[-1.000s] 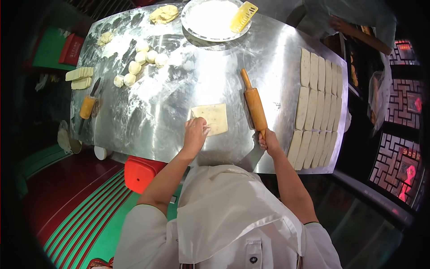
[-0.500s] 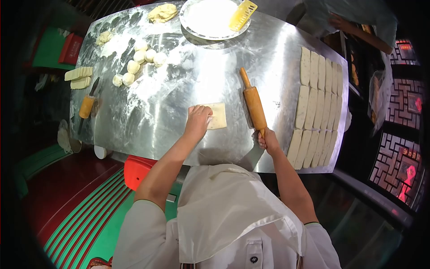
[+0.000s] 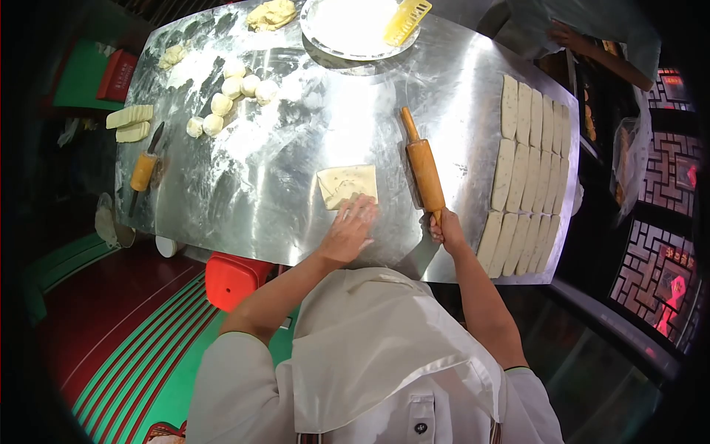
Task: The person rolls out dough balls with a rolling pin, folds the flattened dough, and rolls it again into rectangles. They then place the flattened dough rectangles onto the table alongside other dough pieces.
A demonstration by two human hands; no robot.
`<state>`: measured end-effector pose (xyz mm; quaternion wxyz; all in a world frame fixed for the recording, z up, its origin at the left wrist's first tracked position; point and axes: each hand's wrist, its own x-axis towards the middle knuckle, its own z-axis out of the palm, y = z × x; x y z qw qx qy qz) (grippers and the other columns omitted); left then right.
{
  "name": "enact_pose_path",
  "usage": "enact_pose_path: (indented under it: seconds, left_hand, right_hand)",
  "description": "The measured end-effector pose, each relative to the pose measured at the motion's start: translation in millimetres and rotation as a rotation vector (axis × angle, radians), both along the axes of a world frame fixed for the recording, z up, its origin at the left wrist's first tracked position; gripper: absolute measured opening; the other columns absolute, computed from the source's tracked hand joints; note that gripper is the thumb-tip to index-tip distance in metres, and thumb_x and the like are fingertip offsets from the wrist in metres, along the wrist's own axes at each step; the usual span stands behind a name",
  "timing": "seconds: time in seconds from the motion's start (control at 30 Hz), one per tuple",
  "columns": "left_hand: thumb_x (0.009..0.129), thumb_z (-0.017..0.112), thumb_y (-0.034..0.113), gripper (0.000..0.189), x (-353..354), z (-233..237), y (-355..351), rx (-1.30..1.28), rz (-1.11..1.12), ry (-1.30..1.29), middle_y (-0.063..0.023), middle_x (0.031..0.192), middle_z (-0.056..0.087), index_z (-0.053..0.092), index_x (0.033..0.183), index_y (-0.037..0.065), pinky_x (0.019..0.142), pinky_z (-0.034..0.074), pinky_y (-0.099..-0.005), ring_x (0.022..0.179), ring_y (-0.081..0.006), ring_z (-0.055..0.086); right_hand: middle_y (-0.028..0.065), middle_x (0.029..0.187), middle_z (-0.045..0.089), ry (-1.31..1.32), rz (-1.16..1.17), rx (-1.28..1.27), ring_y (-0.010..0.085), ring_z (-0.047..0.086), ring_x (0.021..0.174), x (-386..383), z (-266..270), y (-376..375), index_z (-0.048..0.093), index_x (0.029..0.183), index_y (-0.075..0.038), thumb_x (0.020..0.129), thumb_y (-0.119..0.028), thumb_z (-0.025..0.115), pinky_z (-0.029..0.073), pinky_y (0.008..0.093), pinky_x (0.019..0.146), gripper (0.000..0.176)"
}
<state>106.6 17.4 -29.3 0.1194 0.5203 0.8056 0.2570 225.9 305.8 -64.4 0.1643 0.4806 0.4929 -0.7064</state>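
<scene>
A flat, folded, roughly square piece of dough (image 3: 342, 183) lies on the metal table in front of me. My left hand (image 3: 350, 228) rests at its near edge, fingers stretched out, fingertips touching the dough. To the right, my right hand (image 3: 444, 228) is wrapped round the near handle of a wooden rolling pin (image 3: 425, 176). The pin points away from me, beside the dough and apart from it. Along the right side of the table lie rows of long dough strips (image 3: 518, 177).
Several dough balls (image 3: 231, 89) sit on the floured left part of the table (image 3: 222, 200). A second rolling pin (image 3: 143, 172) lies near the left edge. At the back are a flour bowl (image 3: 347, 33) with a yellow scraper (image 3: 407, 22) and a dough lump (image 3: 271, 14). Another person's arm (image 3: 599, 53) shows upper right.
My left hand has moved from the dough's left side to its near edge, and its fingers have opened out. More of the dough now shows. The right hand still grips the rolling pin.
</scene>
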Motion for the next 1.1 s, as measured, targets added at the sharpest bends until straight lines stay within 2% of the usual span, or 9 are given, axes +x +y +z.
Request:
enact_pose_path:
  seconds: [0.07, 0.2, 0.3, 0.4, 0.53, 0.57, 0.63, 0.83, 1.1]
  left_hand:
    - [0.085, 0.07, 0.023, 0.074, -1.8, -17.3, -11.9, -0.136, 0.036, -0.079, -0.0149, 0.159, 0.027, 0.037, 0.147, 0.0, 0.12, 0.021, -0.0493, 0.149, -0.0319, 0.021]
    - [0.085, 0.071, 0.023, 0.077, -3.5, -9.3, -5.2, -0.135, 0.072, -0.089, -0.0152, 0.159, 0.028, 0.035, 0.148, -0.001, 0.12, 0.018, -0.0496, 0.148, -0.0327, 0.022]
    - [0.084, 0.072, 0.023, 0.07, -7.7, -9.2, 0.5, -0.125, 0.151, -0.079, -0.0151, 0.157, 0.031, 0.042, 0.143, 0.0, 0.119, 0.021, -0.0483, 0.148, -0.0322, 0.024]
    - [0.082, 0.073, 0.017, 0.06, -21.1, -7.6, 6.3, -0.121, 0.204, -0.065, -0.0144, 0.15, 0.041, 0.051, 0.136, 0.004, 0.114, 0.028, -0.046, 0.142, -0.0315, 0.034]
    - [0.074, 0.078, 0.007, 0.055, -84.3, -1.0, 27.3, -0.041, 0.419, 0.034, -0.0101, 0.121, 0.056, 0.058, 0.125, 0.008, 0.102, 0.039, -0.0427, 0.115, -0.0295, 0.051]
    - [0.074, 0.078, 0.007, 0.055, -94.3, -5.8, 29.1, -0.043, 0.421, 0.03, -0.0101, 0.121, 0.056, 0.058, 0.125, 0.008, 0.102, 0.039, -0.0427, 0.115, -0.0295, 0.051]
    - [0.072, 0.079, 0.008, 0.047, -111.2, -12.5, 29.2, -0.162, 0.212, -0.135, -0.0093, 0.112, 0.056, 0.059, 0.114, 0.007, 0.095, 0.044, -0.0411, 0.11, -0.0297, 0.053]
    - [0.075, 0.073, 0.004, 0.028, -96.5, 2.7, 25.9, -0.107, 0.049, -0.135, -0.0101, 0.098, 0.053, 0.056, 0.098, 0.005, 0.08, 0.051, -0.0422, 0.103, -0.0298, 0.055]
    - [0.079, 0.07, 0.006, 0.022, -52.8, 10.9, 15.2, -0.09, 0.045, -0.082, -0.0119, 0.099, 0.054, 0.057, 0.097, 0.005, 0.083, 0.05, -0.0422, 0.097, -0.0316, 0.056]
  right_hand:
    - [0.0025, 0.048, 0.037, 0.0, 0.009, -0.004, 0.014, 0.03, 0.038, 3.6, -0.9, -0.3, 0.05, 0.069, -0.006, 0.103, -0.042, 0.035, 0.026, 0.0303, 0.039, 0.051]
    - [0.0022, 0.048, 0.037, -0.02, 0.007, -0.009, 0.0139, 0.03, 0.038, -0.3, 0.2, 1.2, 0.05, 0.069, -0.006, 0.103, -0.043, 0.035, 0.026, 0.03, 0.039, 0.052]
    - [0.002, 0.048, 0.037, -0.026, -0.001, 0.005, 0.0135, 0.03, 0.038, 1.8, 1.1, -2.3, 0.051, 0.07, -0.007, 0.103, -0.042, 0.035, 0.026, 0.0299, 0.039, 0.051]
    - [0.0019, 0.048, 0.038, 0.004, 0.018, 0.028, 0.0131, 0.031, 0.039, -0.1, 0.0, -0.2, 0.051, 0.07, -0.007, 0.103, -0.042, 0.034, 0.026, 0.0297, 0.04, 0.05]
    - [0.0018, 0.05, 0.039, 0.016, 0.032, 0.025, 0.0126, 0.031, 0.039, 1.7, 0.0, -0.4, 0.052, 0.072, -0.007, 0.103, -0.041, 0.034, 0.026, 0.0292, 0.039, 0.05]
    - [0.0018, 0.05, 0.039, 0.013, 0.034, 0.024, 0.0126, 0.031, 0.039, 3.1, 0.8, -1.1, 0.052, 0.072, -0.007, 0.103, -0.041, 0.034, 0.026, 0.0292, 0.039, 0.05]
    - [0.0016, 0.05, 0.039, 0.015, 0.004, 0.007, 0.0126, 0.03, 0.039, 1.2, 2.6, -2.2, 0.052, 0.072, -0.007, 0.104, -0.041, 0.033, 0.026, 0.0293, 0.039, 0.049]
    - [0.0018, 0.05, 0.039, 0.049, 0.018, -0.013, 0.0127, 0.03, 0.039, 3.0, 1.9, -0.7, 0.052, 0.072, -0.007, 0.104, -0.04, 0.033, 0.026, 0.0294, 0.04, 0.049]
    - [0.0019, 0.049, 0.039, 0.059, 0.02, -0.024, 0.013, 0.031, 0.039, 1.2, 5.2, -0.9, 0.052, 0.072, -0.007, 0.105, -0.041, 0.032, 0.026, 0.0296, 0.04, 0.051]
